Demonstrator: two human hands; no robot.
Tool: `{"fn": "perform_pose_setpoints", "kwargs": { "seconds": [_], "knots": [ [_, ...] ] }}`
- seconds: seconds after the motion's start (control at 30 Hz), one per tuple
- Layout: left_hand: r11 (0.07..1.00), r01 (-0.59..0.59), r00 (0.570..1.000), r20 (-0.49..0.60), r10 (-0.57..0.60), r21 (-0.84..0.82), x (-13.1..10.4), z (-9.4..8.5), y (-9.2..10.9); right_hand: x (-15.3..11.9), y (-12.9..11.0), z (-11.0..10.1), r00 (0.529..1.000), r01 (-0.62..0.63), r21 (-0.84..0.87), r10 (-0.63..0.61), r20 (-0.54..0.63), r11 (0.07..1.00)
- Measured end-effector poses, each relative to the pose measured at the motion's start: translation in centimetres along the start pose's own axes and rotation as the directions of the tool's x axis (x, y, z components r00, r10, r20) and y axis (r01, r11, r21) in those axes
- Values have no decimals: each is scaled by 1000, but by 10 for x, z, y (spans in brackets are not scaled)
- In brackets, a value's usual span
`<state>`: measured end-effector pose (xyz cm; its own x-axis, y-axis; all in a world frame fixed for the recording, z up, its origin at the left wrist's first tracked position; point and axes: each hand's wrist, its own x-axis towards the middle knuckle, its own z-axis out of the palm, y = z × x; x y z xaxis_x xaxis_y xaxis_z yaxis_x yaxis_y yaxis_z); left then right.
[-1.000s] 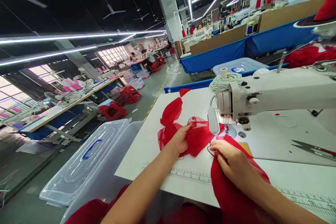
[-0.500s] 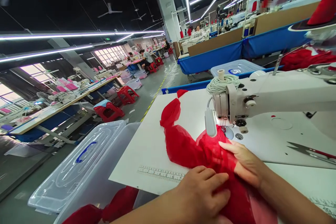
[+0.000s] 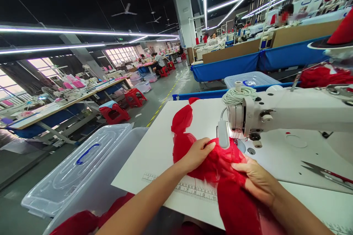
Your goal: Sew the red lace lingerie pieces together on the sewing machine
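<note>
Red sheer fabric (image 3: 204,167) lies across the white table and runs under the needle area of a white sewing machine (image 3: 286,112). My left hand (image 3: 197,154) pinches the fabric left of the needle, thumb and fingers closed on it. On the right, my right hand (image 3: 255,176) grips the same fabric, thumb on top and fingers beneath. A joined string of red pieces (image 3: 182,119) trails to the table's far side. More fabric hangs over the front edge toward me. The needle tip is hidden behind a pale lamp (image 3: 223,134).
Thread snips (image 3: 328,172) lie on the table at right. A printed ruler (image 3: 193,191) marks the front edge. To the left stands a clear lidded bin (image 3: 79,169) with red fabric near it. Red stools (image 3: 114,112) and other workstations line the aisle, with people farther off.
My left hand has moved forward from the front of the table to the fabric beside the needle and closed on it. My right hand keeps its hold. The view has shifted slightly.
</note>
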<state>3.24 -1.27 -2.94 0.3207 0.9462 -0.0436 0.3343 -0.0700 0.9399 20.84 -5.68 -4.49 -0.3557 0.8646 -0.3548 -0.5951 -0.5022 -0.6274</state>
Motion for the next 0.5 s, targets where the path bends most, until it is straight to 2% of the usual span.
{"fn": "perform_pose_setpoints", "kwargs": {
  "seconds": [0.1, 0.23, 0.37, 0.5],
  "knots": [
    [987, -33, 996, -82, 20, -157, 1, 2, -4, 2, 2, -3, 999, 6, 3, -6, -31, 1000],
    [958, -52, 997, -75, 33, -281, 5, 2, -10, 3, 2, -5, 998, 9, -10, -10, -60, 1000],
    [949, -65, 997, -69, 46, -309, 7, 0, -12, 2, 1, -2, 995, 0, -16, -2, -102, 1000],
    [962, -62, 998, -48, 51, -266, 5, -1, -12, 1, -2, -1, 995, 12, -27, -14, -100, 1000]
  ]
}}
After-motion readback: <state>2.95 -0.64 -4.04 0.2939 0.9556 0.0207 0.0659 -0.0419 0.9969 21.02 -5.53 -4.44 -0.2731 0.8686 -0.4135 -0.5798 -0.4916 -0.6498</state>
